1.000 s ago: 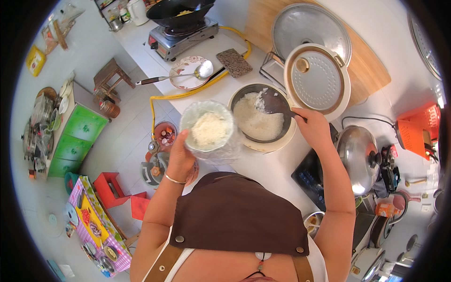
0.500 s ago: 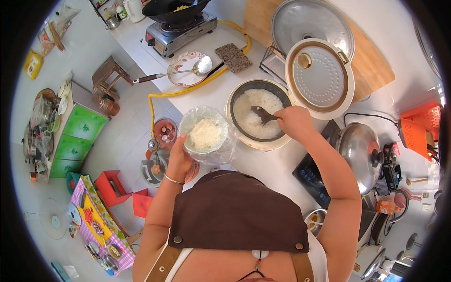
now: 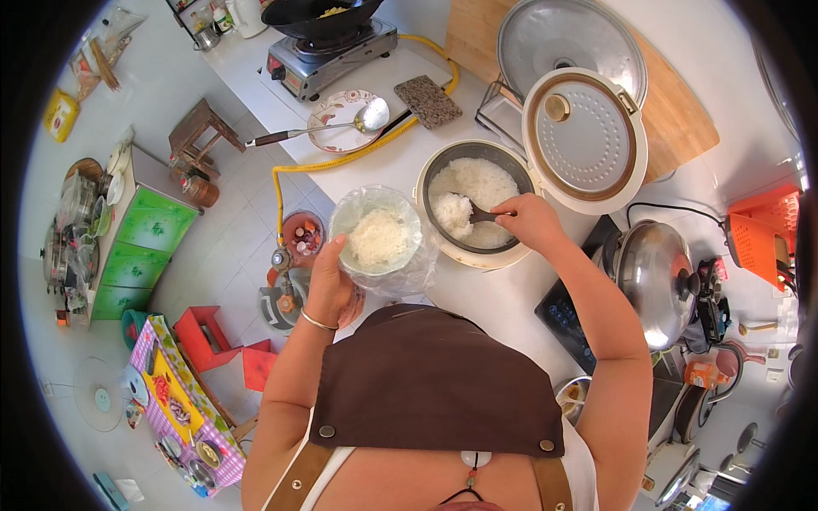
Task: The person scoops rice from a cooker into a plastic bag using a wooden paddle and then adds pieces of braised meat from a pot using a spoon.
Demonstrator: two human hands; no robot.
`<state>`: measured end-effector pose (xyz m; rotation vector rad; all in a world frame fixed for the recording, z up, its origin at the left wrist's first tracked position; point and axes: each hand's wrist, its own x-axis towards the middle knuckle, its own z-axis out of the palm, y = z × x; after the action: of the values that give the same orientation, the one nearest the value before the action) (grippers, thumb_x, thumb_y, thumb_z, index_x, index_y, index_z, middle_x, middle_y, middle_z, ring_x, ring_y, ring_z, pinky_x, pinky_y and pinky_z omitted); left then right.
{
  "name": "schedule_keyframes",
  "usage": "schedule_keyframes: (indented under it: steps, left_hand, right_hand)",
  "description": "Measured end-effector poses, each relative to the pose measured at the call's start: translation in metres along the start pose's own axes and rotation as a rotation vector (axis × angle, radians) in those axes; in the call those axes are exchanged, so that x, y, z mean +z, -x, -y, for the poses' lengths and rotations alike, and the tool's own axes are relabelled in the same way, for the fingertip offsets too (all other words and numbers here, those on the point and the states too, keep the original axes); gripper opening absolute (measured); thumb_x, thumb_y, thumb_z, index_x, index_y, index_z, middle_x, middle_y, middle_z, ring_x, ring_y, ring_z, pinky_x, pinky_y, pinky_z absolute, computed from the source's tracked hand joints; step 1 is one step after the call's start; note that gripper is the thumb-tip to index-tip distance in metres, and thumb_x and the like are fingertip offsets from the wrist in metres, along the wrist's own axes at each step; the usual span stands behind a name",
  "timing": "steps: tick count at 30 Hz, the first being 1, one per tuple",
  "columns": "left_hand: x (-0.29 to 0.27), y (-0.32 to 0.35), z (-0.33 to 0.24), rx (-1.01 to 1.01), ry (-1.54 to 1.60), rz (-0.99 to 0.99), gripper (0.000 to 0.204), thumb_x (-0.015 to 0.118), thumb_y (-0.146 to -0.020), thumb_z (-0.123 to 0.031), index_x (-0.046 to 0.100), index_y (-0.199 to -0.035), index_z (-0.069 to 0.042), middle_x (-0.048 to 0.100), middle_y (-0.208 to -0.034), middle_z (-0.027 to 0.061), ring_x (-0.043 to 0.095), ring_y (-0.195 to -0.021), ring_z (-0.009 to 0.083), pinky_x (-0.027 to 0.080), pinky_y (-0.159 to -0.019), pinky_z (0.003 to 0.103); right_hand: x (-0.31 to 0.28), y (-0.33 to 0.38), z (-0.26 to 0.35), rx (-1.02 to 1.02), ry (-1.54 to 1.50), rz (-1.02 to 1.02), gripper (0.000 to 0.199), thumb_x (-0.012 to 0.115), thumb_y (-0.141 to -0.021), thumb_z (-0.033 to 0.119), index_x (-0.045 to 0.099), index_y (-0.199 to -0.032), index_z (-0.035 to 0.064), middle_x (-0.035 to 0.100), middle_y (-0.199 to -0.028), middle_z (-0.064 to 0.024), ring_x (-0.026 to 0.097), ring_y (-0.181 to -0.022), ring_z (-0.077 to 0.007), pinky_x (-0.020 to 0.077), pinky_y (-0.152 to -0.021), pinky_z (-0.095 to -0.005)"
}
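My left hand (image 3: pixel 328 281) is closed around a bowl (image 3: pixel 351 217) lined with a clear plastic bag, held up beside the counter's edge. White rice (image 3: pixel 380 238) lies heaped inside it. My right hand (image 3: pixel 530 220) grips the handle of a dark rice paddle (image 3: pixel 484 215) over the open rice cooker (image 3: pixel 423 198). A clump of rice (image 3: pixel 452 213) rests on the paddle's blade, and more rice (image 3: pixel 481 180) fills the cooker's dark inner pot. The hinged cooker lid (image 3: pixel 588 140) stands raised behind my right hand.
Farther back, a black wok (image 3: pixel 319 25) sits on a portable gas stove (image 3: pixel 331 64). A ladle (image 3: pixel 328 128) lies across a patterned plate (image 3: pixel 328 140); a yellow hose (image 3: pixel 328 166) runs nearby. A lidded steel pot (image 3: pixel 652 281) stands on the right, with an induction cooktop (image 3: pixel 562 319) beside it.
The paddle has come up with a clump of rice on its blade, and my right hand has shifted slightly. My left hand keeps the lined bowl at nearly the same place.
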<state>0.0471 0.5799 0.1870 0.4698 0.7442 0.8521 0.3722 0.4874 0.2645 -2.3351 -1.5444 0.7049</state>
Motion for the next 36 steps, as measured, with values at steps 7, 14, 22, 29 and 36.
schedule_keyframes:
  steps: [7,14,22,29,36]
  left_hand:
    - [0.005,0.004,-0.004,0.024,0.025,0.024,0.046,0.059,-0.086,-0.023,0.050,-0.124,0.002,0.056,-0.123,0.0119,0.052,-0.113,0.0244,0.040,-0.098,0.037]
    - [0.021,0.007,-0.013,0.023,0.011,0.052,0.048,0.058,-0.086,-0.026,0.049,-0.125,0.001,0.056,-0.123,0.0116,0.053,-0.113,0.0244,0.042,-0.097,0.038]
    - [0.016,0.010,-0.008,0.024,-0.018,0.047,0.046,0.058,-0.087,-0.026,0.049,-0.124,0.000,0.057,-0.121,0.0111,0.056,-0.109,0.0250,0.046,-0.092,0.040]
    - [0.009,0.014,-0.006,0.026,-0.016,0.022,0.045,0.058,-0.087,-0.024,0.050,-0.124,0.001,0.057,-0.121,0.0118,0.055,-0.111,0.0252,0.046,-0.093,0.039]
    - [0.011,0.012,-0.007,0.052,-0.002,0.041,0.044,0.059,-0.087,-0.023,0.050,-0.123,0.001,0.058,-0.120,0.0115,0.055,-0.110,0.0252,0.047,-0.091,0.041]
  right_hand:
    - [-0.003,0.005,-0.024,0.074,-0.251,-0.070,0.022,0.066,-0.079,0.018,0.072,-0.099,0.0114,0.069,-0.090,-0.0102,0.064,-0.080,-0.0253,0.0491,-0.071,-0.0336]
    - [0.000,0.028,-0.010,-0.137,0.098,-0.390,0.022,0.064,-0.081,0.017,0.070,-0.102,0.0125,0.068,-0.087,-0.0087,0.064,-0.078,-0.0264,0.0495,-0.069,-0.0357]
    - [0.023,0.037,0.008,-0.246,0.266,-0.425,0.020,0.062,-0.081,0.017,0.070,-0.099,0.0178,0.063,-0.074,-0.0069,0.062,-0.072,-0.0265,0.0474,-0.058,-0.0387]
    - [0.020,0.038,-0.004,-0.127,0.017,-0.271,0.020,0.064,-0.079,0.017,0.072,-0.097,0.0145,0.068,-0.084,-0.0098,0.063,-0.070,-0.0259,0.0494,-0.063,-0.0339]
    - [0.011,0.027,-0.034,0.165,-0.581,-0.084,0.019,0.065,-0.080,0.010,0.071,-0.098,0.0038,0.064,-0.070,-0.0038,0.054,-0.059,-0.0106,0.0436,-0.058,-0.0252]
